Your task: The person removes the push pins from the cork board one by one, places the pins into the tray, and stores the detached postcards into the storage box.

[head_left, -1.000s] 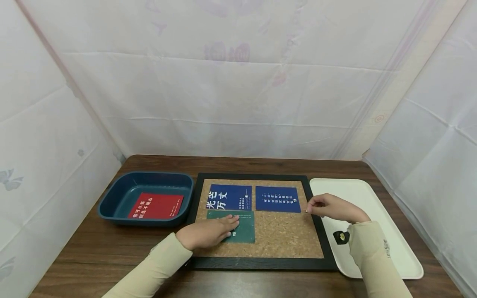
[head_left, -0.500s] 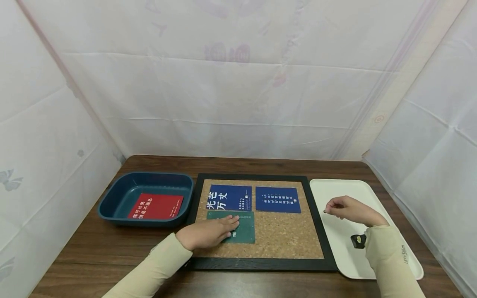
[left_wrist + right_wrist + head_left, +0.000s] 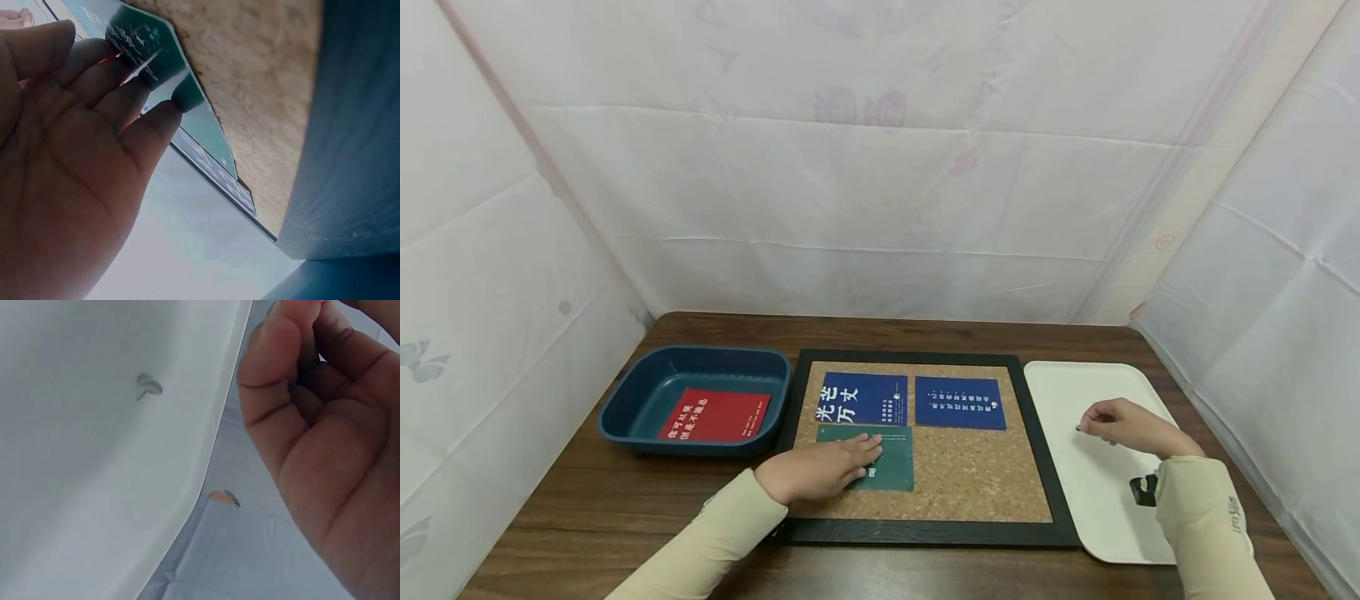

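Observation:
My left hand (image 3: 820, 471) lies flat on a green card (image 3: 895, 458) with white writing, its fingers spread over the card's left part. The card rests on a cork board (image 3: 977, 479) with a black frame. In the left wrist view the fingertips touch the same green card (image 3: 162, 53). Over the white tray (image 3: 1075, 383) my right hand (image 3: 1131, 427) pinches a tiny dark thing (image 3: 1078, 428), pin-like but too small to tell. A clear pushpin (image 3: 150, 386) lies on the tray in the right wrist view, apart from the pinched fingers.
Two blue cards with white writing, a left one (image 3: 872, 398) and a right one (image 3: 960, 403), lie along the board's far side. A dark blue basin (image 3: 625, 437) at the left contains a red card (image 3: 722, 414). White curtains (image 3: 880, 208) enclose the wooden table (image 3: 700, 517).
My right hand has drawn away from the board's right edge, moving right over the white tray. The left hand has stayed on the green card.

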`<act>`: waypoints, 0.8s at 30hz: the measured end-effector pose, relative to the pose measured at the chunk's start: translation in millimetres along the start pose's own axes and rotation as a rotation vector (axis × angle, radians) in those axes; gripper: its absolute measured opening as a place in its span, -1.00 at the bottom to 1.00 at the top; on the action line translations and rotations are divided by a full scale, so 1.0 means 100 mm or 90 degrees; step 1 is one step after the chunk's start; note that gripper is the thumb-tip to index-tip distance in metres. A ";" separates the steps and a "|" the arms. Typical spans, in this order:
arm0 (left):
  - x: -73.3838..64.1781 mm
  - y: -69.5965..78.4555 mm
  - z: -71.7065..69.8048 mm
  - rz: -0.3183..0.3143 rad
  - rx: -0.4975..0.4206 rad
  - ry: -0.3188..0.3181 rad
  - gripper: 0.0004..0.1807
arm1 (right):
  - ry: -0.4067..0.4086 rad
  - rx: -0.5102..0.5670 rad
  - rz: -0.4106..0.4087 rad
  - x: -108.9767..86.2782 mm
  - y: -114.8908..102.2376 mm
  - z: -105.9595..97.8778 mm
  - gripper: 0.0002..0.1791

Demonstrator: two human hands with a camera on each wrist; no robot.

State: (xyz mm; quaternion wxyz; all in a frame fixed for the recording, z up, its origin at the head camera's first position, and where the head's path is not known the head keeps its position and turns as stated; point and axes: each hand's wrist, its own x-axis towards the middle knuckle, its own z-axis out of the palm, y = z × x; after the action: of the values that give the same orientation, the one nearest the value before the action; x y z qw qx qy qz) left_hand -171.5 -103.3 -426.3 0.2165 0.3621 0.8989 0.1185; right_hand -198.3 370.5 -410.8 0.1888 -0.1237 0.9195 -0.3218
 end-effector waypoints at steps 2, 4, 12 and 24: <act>0.00 0.00 0.00 0.000 0.001 0.000 -0.50 | 0.002 0.002 0.002 -0.01 0.02 -0.01 -0.80; 0.00 0.00 0.00 0.000 0.001 0.000 -0.50 | 0.004 -0.004 0.008 -0.02 0.05 -0.01 -0.80; 0.00 0.01 0.00 -0.003 -0.004 0.000 -0.50 | 0.020 -0.023 0.065 -0.06 0.14 -0.01 -0.79; 0.00 0.02 -0.02 -0.006 -0.008 -0.006 -0.50 | 0.034 -0.043 0.084 -0.05 0.28 0.00 -0.83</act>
State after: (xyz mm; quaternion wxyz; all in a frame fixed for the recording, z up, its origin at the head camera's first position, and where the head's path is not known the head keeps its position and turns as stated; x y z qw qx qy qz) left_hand -171.2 -102.2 -423.3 0.2235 0.3571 0.8987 0.1218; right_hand -197.1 393.4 -427.1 0.1807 -0.0604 0.9407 -0.2807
